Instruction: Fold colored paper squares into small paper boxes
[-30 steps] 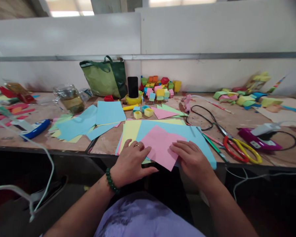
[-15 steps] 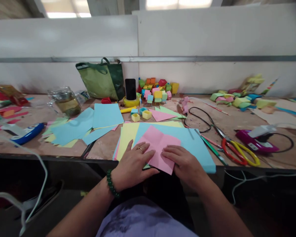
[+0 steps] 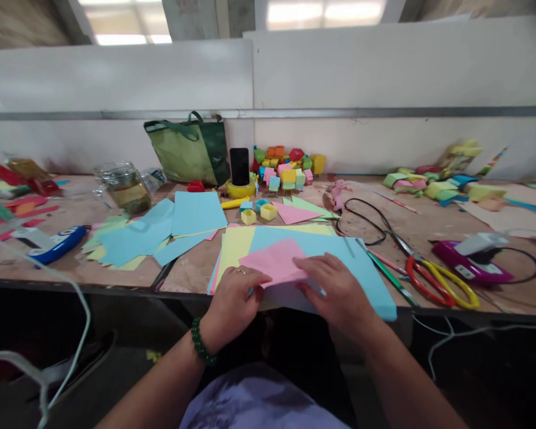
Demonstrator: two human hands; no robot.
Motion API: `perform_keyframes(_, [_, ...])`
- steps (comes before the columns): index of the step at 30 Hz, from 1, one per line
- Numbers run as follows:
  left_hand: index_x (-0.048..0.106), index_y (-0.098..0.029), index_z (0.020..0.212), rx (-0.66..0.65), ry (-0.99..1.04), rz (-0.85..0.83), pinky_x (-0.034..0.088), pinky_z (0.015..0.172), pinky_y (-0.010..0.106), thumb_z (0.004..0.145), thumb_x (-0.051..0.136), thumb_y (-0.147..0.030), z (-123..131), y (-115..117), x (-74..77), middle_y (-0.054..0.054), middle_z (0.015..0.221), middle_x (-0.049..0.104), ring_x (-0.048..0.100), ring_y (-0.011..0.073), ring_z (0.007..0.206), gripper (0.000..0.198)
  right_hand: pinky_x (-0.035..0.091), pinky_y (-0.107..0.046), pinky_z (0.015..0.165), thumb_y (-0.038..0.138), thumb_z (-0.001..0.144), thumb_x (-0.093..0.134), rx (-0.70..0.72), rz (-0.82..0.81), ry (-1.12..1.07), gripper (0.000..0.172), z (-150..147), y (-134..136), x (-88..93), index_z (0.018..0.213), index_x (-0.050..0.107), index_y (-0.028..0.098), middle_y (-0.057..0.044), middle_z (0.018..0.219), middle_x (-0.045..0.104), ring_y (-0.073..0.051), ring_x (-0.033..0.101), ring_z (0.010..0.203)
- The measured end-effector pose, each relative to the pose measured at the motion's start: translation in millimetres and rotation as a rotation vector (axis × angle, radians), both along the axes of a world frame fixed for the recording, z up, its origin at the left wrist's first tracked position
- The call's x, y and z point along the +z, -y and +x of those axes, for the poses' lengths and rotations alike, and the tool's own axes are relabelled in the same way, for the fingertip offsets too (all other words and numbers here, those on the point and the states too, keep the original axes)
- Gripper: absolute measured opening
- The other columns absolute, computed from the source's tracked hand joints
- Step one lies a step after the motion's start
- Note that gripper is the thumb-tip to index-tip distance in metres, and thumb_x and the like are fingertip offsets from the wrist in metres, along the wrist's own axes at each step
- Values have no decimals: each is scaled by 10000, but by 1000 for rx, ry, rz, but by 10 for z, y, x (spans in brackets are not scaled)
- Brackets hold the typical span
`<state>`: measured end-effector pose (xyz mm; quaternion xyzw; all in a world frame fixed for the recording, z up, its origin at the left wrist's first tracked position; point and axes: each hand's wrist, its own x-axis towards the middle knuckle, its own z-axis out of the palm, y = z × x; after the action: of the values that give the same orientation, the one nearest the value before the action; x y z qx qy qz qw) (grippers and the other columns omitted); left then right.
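Note:
A pink sheet of paper [image 3: 274, 260] with fold creases is held between my two hands, its near edge lifted off the stack of coloured paper [image 3: 361, 280] below. My left hand [image 3: 239, 292], with a ring and a green bead bracelet at the wrist, pinches the paper's left near corner. On the opposite side my right hand [image 3: 335, 289] grips the right edge between thumb and fingers. Small folded paper boxes [image 3: 268, 211] in yellow and blue sit beyond the stack, beside a pink paper triangle [image 3: 297, 213].
Scissors [image 3: 442, 283], a green pencil [image 3: 390, 275] and a purple power strip [image 3: 471, 262] lie to the right. Loose blue sheets [image 3: 136, 235] and a glass jar [image 3: 127, 189] are at left. A phone [image 3: 239, 167] stands behind, near a pile of paper cubes [image 3: 288, 173].
The pink paper lay flat under both hands; now its near edge is raised and both hands grip it. My left fingers have gone from spread to pinching. The view has tilted slightly upward.

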<state>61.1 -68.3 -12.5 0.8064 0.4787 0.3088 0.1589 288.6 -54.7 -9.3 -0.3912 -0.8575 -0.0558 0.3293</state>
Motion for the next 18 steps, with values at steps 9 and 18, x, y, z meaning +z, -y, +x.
perform_keyframes(9, [95,-154,1506,338,-140,105,444,944,465,833,570,-257,-66,-90,-104,207,1348,477,498,333,1208,830,492,-444,916,202,874,575,-81,48,162,232,-118,-208,60,1081,681,209,-127,1183,637,-280,546,1083])
perform_keyframes(18, [622,-321,1199,77,-414,166,235,1067,621,924,476,-336,-97,-6,-63,110,1402,483,370,319,1329,312,518,-421,879,222,891,571,82,-30,285,200,-269,-184,-38,1041,702,234,-63,1066,700,-246,585,1042])
